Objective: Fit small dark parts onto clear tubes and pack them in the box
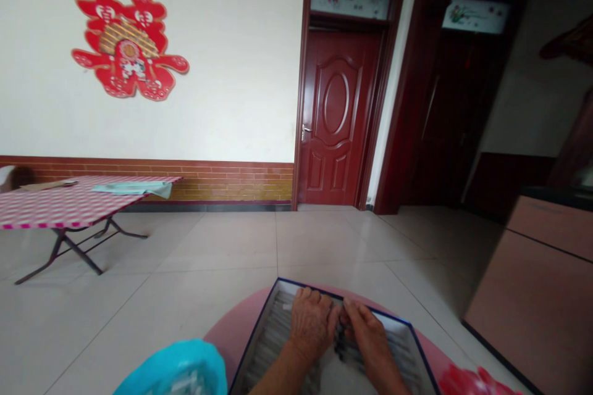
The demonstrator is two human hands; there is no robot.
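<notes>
Left hand [311, 321] and right hand [370, 334] are meeting over the box [397, 325], grips unclear; light fingertips are probably serving best.

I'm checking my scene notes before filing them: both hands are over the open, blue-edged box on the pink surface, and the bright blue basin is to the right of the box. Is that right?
Not quite: the basin is to the left of the box, as the head view shows. The left hand and right hand are over it, on the pink surface, as you say.
</notes>
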